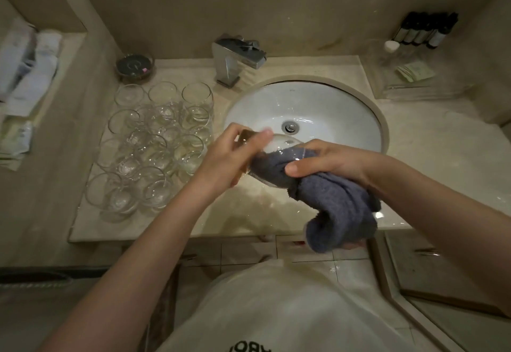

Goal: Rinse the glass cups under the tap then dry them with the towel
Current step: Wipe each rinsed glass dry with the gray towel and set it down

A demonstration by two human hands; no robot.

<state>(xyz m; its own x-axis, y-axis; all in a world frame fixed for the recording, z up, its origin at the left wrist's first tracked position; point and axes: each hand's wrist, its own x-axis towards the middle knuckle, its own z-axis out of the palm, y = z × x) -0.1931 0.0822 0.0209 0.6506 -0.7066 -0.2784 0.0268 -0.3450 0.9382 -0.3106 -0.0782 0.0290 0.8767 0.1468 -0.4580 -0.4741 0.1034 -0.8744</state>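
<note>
My left hand (232,155) grips a clear glass cup (276,144) by its base, held on its side over the near rim of the sink (345,108). A grey-blue towel (337,207) is stuffed into the cup's mouth and hangs down below it. My right hand (329,160) holds the towel at the cup's opening, thumb curled under the cloth. Several more glass cups (157,144) stand in rows on the counter left of the sink. The chrome tap (237,58) sits behind the basin, and no water is seen running.
A dark round dish (134,65) sits behind the cups. Folded packets lie on the left shelf (25,75). A clear tray (409,75) with sachets and dark bottles (425,30) stands at the back right. The counter front is wet.
</note>
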